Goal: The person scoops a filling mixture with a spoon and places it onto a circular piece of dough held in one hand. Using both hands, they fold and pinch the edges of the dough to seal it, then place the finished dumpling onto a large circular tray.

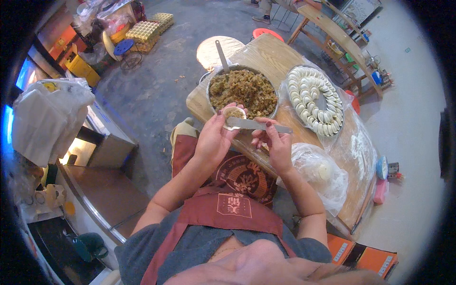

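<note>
A round dough wrapper (pixel 228 127) with brown filling on it lies in my left hand (pixel 216 137), close to the rim of a metal bowl. My right hand (pixel 276 142) grips a flat metal spatula (pixel 254 125), whose blade rests over the wrapper. Chopped brown filling (pixel 245 91) heaps the bowl (pixel 209 101), and a metal handle (pixel 221 55) sticks up from it. To the right, shaped dumplings (pixel 302 103) stand in rings on a round tray (pixel 342 124) lined with plastic. Nearer me, a plastic bag (pixel 333 188) covers a pale piece of dough (pixel 323 172).
The wooden table (pixel 265 53) bears scattered flour (pixel 359 153) at the right and a rolling pin (pixel 365 206) along its edge. Red stools stand beyond it. At the left are a counter (pixel 103 185), a blue stool (pixel 123 47) and egg trays (pixel 143 30). A person's legs (pixel 265 10) show at the top.
</note>
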A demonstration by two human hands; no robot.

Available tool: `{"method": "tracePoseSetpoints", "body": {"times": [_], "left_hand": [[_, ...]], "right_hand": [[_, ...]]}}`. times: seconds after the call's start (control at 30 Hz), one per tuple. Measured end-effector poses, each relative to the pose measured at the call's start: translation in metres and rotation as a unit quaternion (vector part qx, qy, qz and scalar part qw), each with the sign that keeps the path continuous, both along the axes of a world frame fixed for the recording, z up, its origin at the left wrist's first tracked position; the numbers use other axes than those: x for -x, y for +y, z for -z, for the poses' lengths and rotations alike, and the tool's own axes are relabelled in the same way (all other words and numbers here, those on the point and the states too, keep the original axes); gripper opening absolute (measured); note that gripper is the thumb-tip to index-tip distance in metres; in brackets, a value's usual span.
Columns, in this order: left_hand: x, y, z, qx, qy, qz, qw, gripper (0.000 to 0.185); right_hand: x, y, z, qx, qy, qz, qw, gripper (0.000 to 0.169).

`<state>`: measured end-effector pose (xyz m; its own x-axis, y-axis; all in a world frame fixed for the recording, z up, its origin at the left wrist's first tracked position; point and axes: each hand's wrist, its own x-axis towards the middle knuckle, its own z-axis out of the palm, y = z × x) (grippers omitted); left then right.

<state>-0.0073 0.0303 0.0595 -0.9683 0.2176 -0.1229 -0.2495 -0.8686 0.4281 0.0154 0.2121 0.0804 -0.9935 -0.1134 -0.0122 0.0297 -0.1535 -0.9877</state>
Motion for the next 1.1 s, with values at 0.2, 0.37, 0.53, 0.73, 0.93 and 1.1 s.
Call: {"method": "tracePoseSetpoints", "body": {"times": [0.2,0.37,0.53,0.73,0.93,1.1], "left_hand": [[0.002,-0.001,0.007,-0.030,0.019,-0.002,0.999,0.041],[0.000,0.002,-0.002,-0.030,0.023,-0.003,0.999,0.042],[0.000,-0.002,0.004,-0.025,0.025,-0.018,0.999,0.040],[0.002,-0.004,-0.004,-0.012,0.040,-0.014,0.999,0.040],[-0.002,-0.004,-0.002,-0.026,0.026,0.010,0.999,0.041],[-0.011,-0.002,-0.006,-0.002,0.034,0.074,0.997,0.042]], "right_hand": [[0.008,0.011,-0.007,0.079,-0.053,0.020,0.995,0.035],[0.016,0.011,0.002,0.153,-0.101,0.027,0.983,0.034],[0.006,0.009,-0.018,0.107,-0.045,0.041,0.992,0.027],[-0.008,0.003,-0.005,-0.397,0.467,-0.086,0.785,0.040],[-0.009,0.010,-0.039,-0.347,0.556,0.022,0.755,0.027],[0.015,-0.001,-0.036,-0.398,0.461,-0.065,0.791,0.029]]}}
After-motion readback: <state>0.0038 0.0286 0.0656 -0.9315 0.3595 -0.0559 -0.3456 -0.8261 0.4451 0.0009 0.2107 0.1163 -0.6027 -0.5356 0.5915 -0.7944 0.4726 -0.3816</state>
